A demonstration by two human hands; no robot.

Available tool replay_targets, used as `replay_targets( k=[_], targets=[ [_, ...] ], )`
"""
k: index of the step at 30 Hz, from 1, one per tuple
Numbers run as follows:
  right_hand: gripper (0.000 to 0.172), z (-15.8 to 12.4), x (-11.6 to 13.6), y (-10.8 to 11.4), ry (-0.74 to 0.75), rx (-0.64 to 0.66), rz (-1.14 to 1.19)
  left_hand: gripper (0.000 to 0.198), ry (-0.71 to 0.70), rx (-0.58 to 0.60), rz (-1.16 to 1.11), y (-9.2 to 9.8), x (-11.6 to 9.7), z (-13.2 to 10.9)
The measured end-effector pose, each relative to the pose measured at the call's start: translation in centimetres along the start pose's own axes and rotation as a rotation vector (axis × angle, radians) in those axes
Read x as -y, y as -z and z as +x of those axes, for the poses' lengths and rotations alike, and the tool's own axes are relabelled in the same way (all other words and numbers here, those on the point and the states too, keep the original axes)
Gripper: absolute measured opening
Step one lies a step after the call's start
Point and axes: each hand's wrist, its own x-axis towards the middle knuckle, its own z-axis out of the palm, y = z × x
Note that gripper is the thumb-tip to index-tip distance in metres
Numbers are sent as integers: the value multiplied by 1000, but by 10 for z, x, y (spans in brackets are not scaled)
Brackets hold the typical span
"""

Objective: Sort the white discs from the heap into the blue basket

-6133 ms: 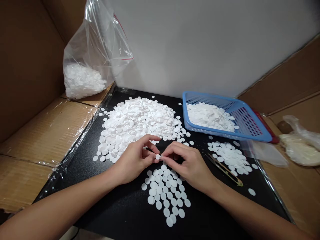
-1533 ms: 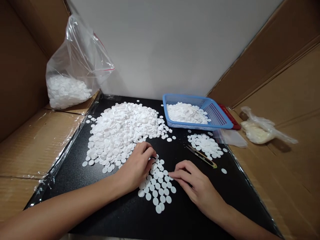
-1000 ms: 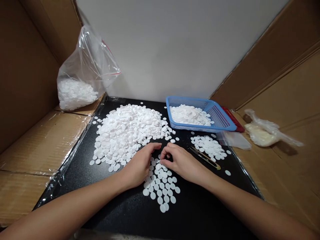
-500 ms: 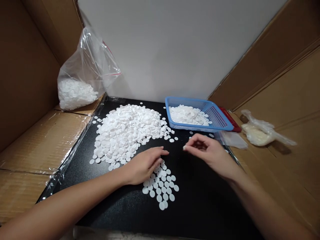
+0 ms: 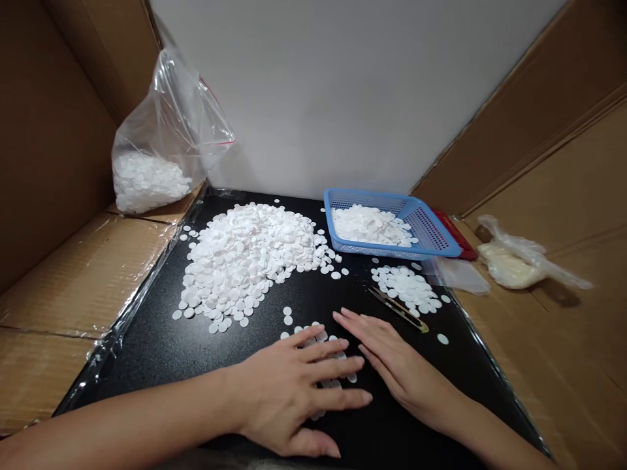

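White discs [image 5: 314, 330] — beneath left hand [image 5: 294, 395] fingers [image 5: 329, 350], right hand [image 5: 402, 369] beside

Clear bag of discs [image 5: 147, 179], large disc heap [image 5: 249, 251], blue basket [image 5: 434, 230], tweezers [image 5: 399, 309]

small white discs [image 5: 313, 336] lie flat, clustered on the black mat.

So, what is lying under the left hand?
A small cluster of white discs on the black mat; some show past the left hand. How many it covers cannot be seen.
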Motion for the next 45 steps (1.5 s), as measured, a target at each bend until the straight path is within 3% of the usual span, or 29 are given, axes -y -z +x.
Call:
replay_targets(
  k=[3,7,12,17,19,26,30,32,35,45],
  targets=[
    [63,-4,-12,-10,-22,-90,-253,43,-47,5,87,-5,-3,0],
    [48,6,-21,-4,-117,-250,-438,38,-4,-68,198,-11,-1,-2],
    [33,34,-1,1,-6,-260,-243,40,6,-108,210,-11,2,-7],
    [26,71,4,-10,-14,-208,107,46,338,-202,167,-6,2,-17],
    [22,89,3,-16,-1,-195,178,47,404,-238,127,-7,3,-21],
    [14,138,4,-37,125,-113,129,30,356,-325,-213,2,11,-24],
    [17,137,9,-34,238,-87,85,26,521,-459,-192,15,27,-24],
    [16,127,11,-30,274,-73,104,24,608,-480,-150,18,34,-26],
    [14,113,13,-26,270,-58,156,15,615,-464,-140,16,41,-30],
    [14,114,8,-19,-60,56,465,22,599,-448,-93,14,49,-29]
  ],
)
